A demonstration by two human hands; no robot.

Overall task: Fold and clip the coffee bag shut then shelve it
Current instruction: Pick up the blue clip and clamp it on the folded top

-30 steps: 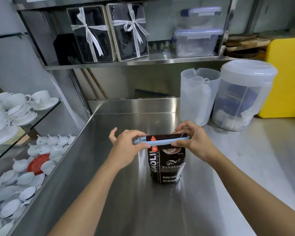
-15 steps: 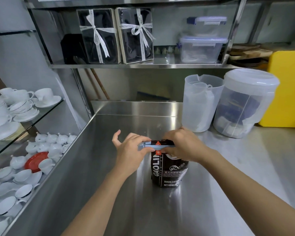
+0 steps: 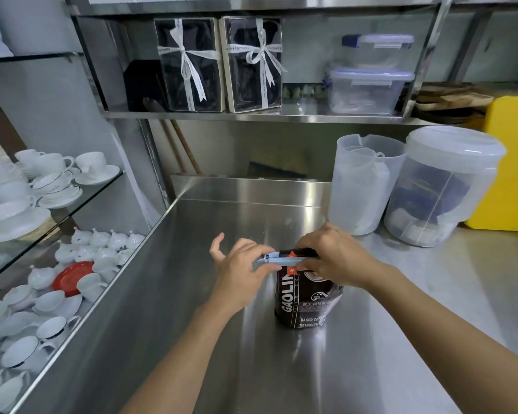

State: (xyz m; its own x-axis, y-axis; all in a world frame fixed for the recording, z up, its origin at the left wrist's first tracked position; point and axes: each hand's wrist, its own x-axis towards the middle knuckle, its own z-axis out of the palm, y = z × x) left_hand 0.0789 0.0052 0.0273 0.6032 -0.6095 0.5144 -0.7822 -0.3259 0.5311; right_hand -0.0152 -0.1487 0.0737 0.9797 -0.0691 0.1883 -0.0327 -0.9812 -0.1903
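Observation:
A dark coffee bag (image 3: 307,297) with white lettering stands upright on the steel counter (image 3: 251,369). Its folded top carries a long light-blue clip (image 3: 284,259) lying across it. My left hand (image 3: 241,273) pinches the clip's left end between thumb and fingers, the other fingers spread. Over the bag's top right, my right hand (image 3: 334,259) presses down and covers the clip's right end. A steel shelf (image 3: 251,116) runs above the counter's back.
On the shelf stand two ribboned gift boxes (image 3: 219,65) and stacked clear containers (image 3: 370,76). A clear pitcher (image 3: 362,183), a lidded tub (image 3: 443,186) and a yellow board (image 3: 512,162) stand at the counter's back right. White cups and teapots (image 3: 42,222) fill glass shelves at left.
My right hand slid inward over the bag's top, covering more of the clip. The view tilted upward a little; the bag stays in place.

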